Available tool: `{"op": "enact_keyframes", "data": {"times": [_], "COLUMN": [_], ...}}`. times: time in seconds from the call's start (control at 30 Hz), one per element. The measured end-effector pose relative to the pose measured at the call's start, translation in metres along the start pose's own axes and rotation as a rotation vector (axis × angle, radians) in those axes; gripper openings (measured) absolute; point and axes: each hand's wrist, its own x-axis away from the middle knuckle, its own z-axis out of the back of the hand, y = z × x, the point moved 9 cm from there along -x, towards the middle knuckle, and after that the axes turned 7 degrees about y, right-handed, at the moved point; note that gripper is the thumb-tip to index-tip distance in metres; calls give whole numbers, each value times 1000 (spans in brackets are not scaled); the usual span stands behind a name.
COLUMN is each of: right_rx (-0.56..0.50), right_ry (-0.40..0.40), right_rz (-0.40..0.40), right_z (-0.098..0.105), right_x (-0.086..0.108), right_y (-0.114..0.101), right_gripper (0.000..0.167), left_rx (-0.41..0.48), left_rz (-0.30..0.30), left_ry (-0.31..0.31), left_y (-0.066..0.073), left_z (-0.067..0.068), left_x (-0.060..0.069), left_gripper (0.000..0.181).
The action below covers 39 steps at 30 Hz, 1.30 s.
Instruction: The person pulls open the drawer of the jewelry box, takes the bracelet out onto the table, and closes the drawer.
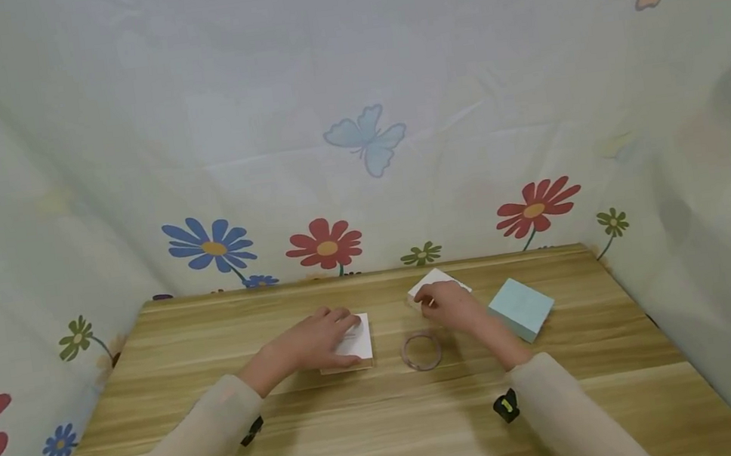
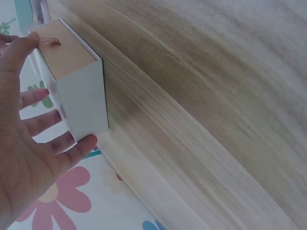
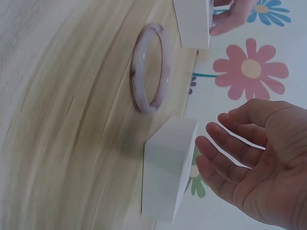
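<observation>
My left hand (image 1: 324, 337) rests spread over the top of a white box (image 1: 359, 343). In the left wrist view this box (image 2: 84, 103) has a tan front (image 2: 64, 55) with a small ribbon pull tab (image 2: 50, 40); the thumb touches the edge close to that tab. My right hand (image 1: 453, 307) is over a second white box (image 1: 436, 278) farther back. The right wrist view shows its fingers loosely bent and apart from this box (image 3: 165, 167), holding nothing. A pale lavender bangle (image 1: 406, 352) lies flat on the table between the two hands.
A light blue box (image 1: 521, 306) stands on the wood-grain table (image 1: 391, 438), right of my right hand. Behind the table's back edge hangs a white curtain (image 1: 243, 121) printed with flowers and butterflies. Black straps (image 1: 507, 406) show beneath both wrists.
</observation>
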Motion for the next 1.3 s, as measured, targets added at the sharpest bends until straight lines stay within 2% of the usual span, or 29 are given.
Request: {"op": "enact_keyframes", "data": {"times": [0.17, 0.47, 0.73, 1.0, 1.17, 1.3], "right_rx": [-24, -31, -38, -50, -56, -77], "right_ry": [-28, -13, -12, -12, -16, 3], "right_rz": [-30, -44, -83, -119, -135, -133], "right_z": [2, 12, 12, 13, 15, 21], "right_x": [1, 3, 7, 11, 14, 14], "right_y": [11, 20, 31, 36, 35, 36], "right_gripper": [20, 20, 20, 20, 21, 22], "left_rx": [-3, -16, -17, -16, -49, -51], "left_rz": [-5, -38, -24, 8, 20, 45], "left_ry": [-3, -4, -2, 7, -12, 6], "left_y": [3, 10, 11, 10, 11, 10], "left_z": [0, -5, -6, 2, -2, -1], "left_x": [-4, -9, -10, -6, -3, -3], "left_gripper": [78, 78, 79, 86, 81, 77]}}
